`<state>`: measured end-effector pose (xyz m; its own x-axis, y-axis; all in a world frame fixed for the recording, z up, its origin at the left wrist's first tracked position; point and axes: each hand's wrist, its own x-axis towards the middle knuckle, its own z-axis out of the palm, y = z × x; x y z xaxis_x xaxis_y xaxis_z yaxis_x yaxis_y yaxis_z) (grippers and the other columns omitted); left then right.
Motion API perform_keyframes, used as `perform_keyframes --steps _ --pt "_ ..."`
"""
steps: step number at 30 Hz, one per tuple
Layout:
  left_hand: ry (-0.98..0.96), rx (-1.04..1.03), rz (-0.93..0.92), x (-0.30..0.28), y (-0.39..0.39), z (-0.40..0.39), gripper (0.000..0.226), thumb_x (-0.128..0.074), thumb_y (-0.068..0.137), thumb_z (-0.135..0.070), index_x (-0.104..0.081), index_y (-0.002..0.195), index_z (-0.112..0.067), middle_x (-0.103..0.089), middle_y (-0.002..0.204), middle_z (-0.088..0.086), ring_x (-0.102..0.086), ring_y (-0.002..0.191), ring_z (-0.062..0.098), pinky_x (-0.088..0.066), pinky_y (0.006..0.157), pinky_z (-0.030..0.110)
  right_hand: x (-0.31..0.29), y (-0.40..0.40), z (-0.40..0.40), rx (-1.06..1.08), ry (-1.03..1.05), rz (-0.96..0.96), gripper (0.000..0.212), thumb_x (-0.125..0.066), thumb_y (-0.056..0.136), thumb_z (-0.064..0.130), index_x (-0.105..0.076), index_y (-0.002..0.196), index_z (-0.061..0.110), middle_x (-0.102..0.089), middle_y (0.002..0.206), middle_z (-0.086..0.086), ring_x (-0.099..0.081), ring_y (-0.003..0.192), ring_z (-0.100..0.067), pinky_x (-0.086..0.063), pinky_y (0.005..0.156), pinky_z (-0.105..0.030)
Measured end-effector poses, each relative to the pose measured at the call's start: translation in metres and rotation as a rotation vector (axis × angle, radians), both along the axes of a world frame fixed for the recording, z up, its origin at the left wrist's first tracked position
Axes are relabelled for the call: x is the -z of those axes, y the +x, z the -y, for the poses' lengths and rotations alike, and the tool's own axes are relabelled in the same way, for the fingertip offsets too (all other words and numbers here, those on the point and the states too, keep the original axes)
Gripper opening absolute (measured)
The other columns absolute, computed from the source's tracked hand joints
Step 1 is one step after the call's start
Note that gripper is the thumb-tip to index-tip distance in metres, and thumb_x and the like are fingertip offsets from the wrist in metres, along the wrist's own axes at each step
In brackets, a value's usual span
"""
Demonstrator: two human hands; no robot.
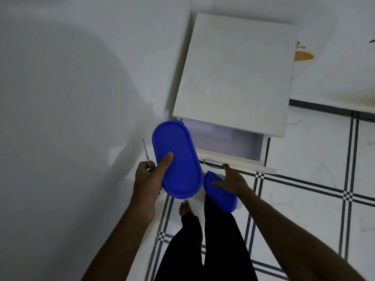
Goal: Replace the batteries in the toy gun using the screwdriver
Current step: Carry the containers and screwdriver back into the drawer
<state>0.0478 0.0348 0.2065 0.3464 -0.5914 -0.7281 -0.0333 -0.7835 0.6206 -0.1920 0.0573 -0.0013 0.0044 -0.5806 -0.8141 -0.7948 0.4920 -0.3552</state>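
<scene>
Fingers of the left hand [149, 177] clamp both the thin, stiff, light screwdriver [146, 154] and a smooth, likely slippery blue-lidded box [177, 159] just beside the open drawer [227, 142], best gripped at its rim, while the right hand [231, 180] pinches a smaller blue-lidded box [221, 194].

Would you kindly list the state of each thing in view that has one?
Drawer: pulled open.
Large blue-lidded container: lidded, held by left hand.
Small blue-lidded container: lidded, held by right hand.
Screwdriver: held upright in left hand.
</scene>
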Motion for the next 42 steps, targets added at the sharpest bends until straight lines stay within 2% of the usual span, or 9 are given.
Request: perform_keyframes --steps 7,13,18,23,27,30,33,37,42 --pt "-0.031 0.042 -0.02 -0.011 0.028 -0.028 0.055 -0.073 0.079 -0.055 -0.051 0.101 -0.01 -0.061 0.092 0.006 -0.055 0.068 0.016 -0.042 0.048 0.022 -0.028 0.031 -0.046 0.083 0.032 0.019 0.076 -0.069 0.087 0.044 -0.036 0.148 0.012 -0.056 0.139 -0.012 -0.059 0.119 -0.028 -0.044 0.08 -0.028" --pt "-0.08 0.115 -0.032 -0.016 0.035 -0.037 0.056 -0.073 0.081 -0.054 -0.05 0.098 -0.006 -0.06 0.089 0.009 -0.054 0.064 0.013 -0.039 0.039 0.014 -0.068 0.039 -0.058 0.13 0.054 0.131 0.057 -0.068 0.089 0.039 -0.051 0.136 0.013 -0.058 0.135 -0.01 -0.061 0.114 -0.025 -0.053 0.092 -0.035" --pt "-0.084 0.091 -0.059 -0.006 0.027 -0.038 0.057 -0.075 0.082 -0.05 -0.051 0.102 -0.001 -0.062 0.097 0.013 -0.056 0.068 0.014 -0.039 0.038 0.013 -0.108 0.022 -0.035 0.12 0.079 0.31 0.043 -0.066 0.093 0.033 -0.054 0.132 0.019 -0.064 0.123 -0.005 -0.067 0.096 -0.015 -0.055 0.067 -0.021" --pt "-0.057 0.081 -0.098 0.009 0.017 -0.041 0.078 -0.077 0.078 -0.053 -0.05 0.126 0.003 -0.066 0.118 0.018 -0.058 0.073 0.015 -0.041 0.038 0.013 -0.102 -0.003 -0.023 0.494 -0.112 0.419 0.045 -0.068 0.092 0.03 -0.05 0.131 0.019 -0.065 0.117 -0.008 -0.07 0.097 -0.024 -0.059 0.066 -0.03" --pt "0.001 0.077 -0.098 0.019 0.007 -0.039 0.065 -0.077 0.079 -0.049 -0.052 0.117 -0.001 -0.066 0.106 0.013 -0.056 0.069 0.014 -0.039 0.037 0.013 -0.065 -0.016 -0.007 0.821 -0.218 0.388 0.056 -0.068 0.092 0.023 -0.041 0.14 0.016 -0.057 0.13 -0.013 -0.064 0.107 -0.031 -0.06 0.077 -0.041" --pt "0.042 0.073 -0.085 0.026 -0.004 -0.032 0.054 -0.075 0.082 -0.046 -0.053 0.108 -0.004 -0.064 0.098 0.01 -0.056 0.067 0.013 -0.038 0.037 0.013 -0.045 -0.024 0.009 0.955 -0.211 0.44 0.056 -0.066 0.094 0.022 -0.039 0.142 0.014 -0.052 0.137 -0.014 -0.06 0.113 -0.033 -0.058 0.083 -0.046" --pt "0.057 0.096 -0.054 0.033 -0.009 -0.026 0.057 -0.075 0.081 -0.047 -0.053 0.113 -0.005 -0.064 0.1 0.009 -0.054 0.067 0.013 -0.039 0.036 0.013 -0.036 -0.028 0.02 0.933 -0.27 0.406 0.05 -0.061 0.097 0.015 -0.038 0.142 0.011 -0.054 0.132 -0.014 -0.061 0.106 -0.03 -0.058 0.076 -0.04" --pt "0.05 0.144 -0.003 0.045 -0.023 -0.005 0.055 -0.076 0.081 -0.046 -0.051 0.116 -0.011 -0.064 0.101 0.005 -0.059 0.075 0.013 -0.043 0.04 0.013 -0.023 -0.038 0.033 0.891 -0.272 0.301 0.046 -0.052 0.099 0.009 -0.036 0.142 0.01 -0.053 0.129 -0.015 -0.06 0.104 -0.032 -0.056 0.077 -0.043" --pt "0.046 0.145 -0.004 0.059 -0.046 0.018 0.061 -0.079 0.077 -0.043 -0.051 0.124 -0.015 -0.065 0.104 0.0 -0.066 0.09 0.015 -0.054 0.059 0.024 -0.005 -0.056 0.035 0.774 -0.26 0.161 0.048 -0.052 0.097 0.003 -0.033 0.14 0.012 -0.059 0.126 -0.02 -0.065 0.099 -0.038 -0.059 0.077 -0.05"
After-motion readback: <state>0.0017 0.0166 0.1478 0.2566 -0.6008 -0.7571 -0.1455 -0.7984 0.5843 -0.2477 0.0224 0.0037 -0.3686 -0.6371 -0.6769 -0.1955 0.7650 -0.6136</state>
